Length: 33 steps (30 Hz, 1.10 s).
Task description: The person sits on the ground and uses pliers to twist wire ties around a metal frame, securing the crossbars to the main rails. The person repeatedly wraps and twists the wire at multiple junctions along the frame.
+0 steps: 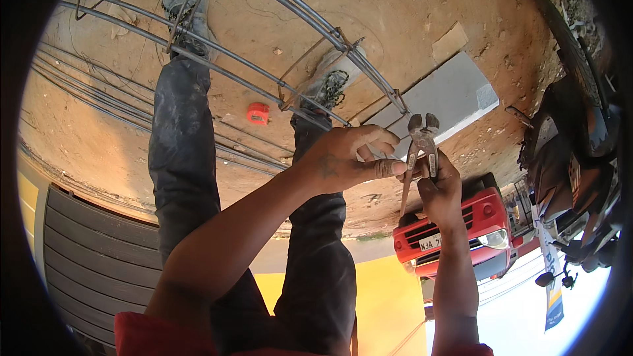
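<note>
My right hand (443,188) is closed around the handles of a pair of worn metal pincers (423,140), whose jaws point up and stand slightly apart. Just left of it is my left hand (359,155), its fingers bent and apart from the thumb. The left thumb tip comes up beside one pincer handle; whether it touches is unclear. No object shows plainly in that hand. Beyond both hands lies a rebar cage (241,71) of long steel bars with bent square stirrups (310,59). The cage's right end is partly hidden behind my hands.
A red tape measure (258,113) lies on the dirt between my legs. Several loose rods (99,92) run along the ground at left. A grey slab (455,95) is at right, near a red vehicle (455,231) and a dark heap (573,132). A slatted shutter (99,250) stands lower left.
</note>
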Motion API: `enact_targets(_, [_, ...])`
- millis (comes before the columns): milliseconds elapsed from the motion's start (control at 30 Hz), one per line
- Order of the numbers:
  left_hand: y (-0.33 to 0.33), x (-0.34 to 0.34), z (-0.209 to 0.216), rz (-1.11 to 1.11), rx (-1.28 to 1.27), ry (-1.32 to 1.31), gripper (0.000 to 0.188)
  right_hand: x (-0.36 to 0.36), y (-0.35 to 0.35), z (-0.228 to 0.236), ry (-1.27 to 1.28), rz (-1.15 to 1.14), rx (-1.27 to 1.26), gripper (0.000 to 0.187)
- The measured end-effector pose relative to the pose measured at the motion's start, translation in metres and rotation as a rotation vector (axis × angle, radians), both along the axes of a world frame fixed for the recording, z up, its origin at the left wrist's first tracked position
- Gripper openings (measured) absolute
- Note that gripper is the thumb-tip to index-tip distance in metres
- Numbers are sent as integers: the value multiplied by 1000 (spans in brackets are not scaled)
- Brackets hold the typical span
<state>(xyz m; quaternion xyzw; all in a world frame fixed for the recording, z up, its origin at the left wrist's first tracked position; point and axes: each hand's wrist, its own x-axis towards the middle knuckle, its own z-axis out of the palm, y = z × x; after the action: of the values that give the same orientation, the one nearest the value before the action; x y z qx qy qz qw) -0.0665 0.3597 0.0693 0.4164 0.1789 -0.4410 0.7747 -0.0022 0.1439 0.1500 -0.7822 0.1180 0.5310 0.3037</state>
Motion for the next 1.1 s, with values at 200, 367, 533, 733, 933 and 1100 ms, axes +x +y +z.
enact_targets(200, [7, 0, -11, 137, -89, 44, 66, 102, 62, -20, 273, 84, -19, 38])
enact_targets(367, [15, 7, -7, 174, -6, 47, 78, 132, 85, -43, -39, 910, -65, 54])
enact_targets(533, [28, 14, -9, 131, 1, 85, 84, 145, 100, -50, 86, 999, -128, 56])
enact_targets(733, [29, 23, -6, 184, 46, 78, 88, 139, 112, -45, -22, 1160, -76, 59])
enact_targets(933, [25, 29, -11, 295, 52, 137, 86, 123, 126, -36, -258, 1362, -199, 56])
enact_targets(1100, [17, 26, -16, 368, 39, 159, 81, 124, 138, -30, -186, 1524, -293, 48])
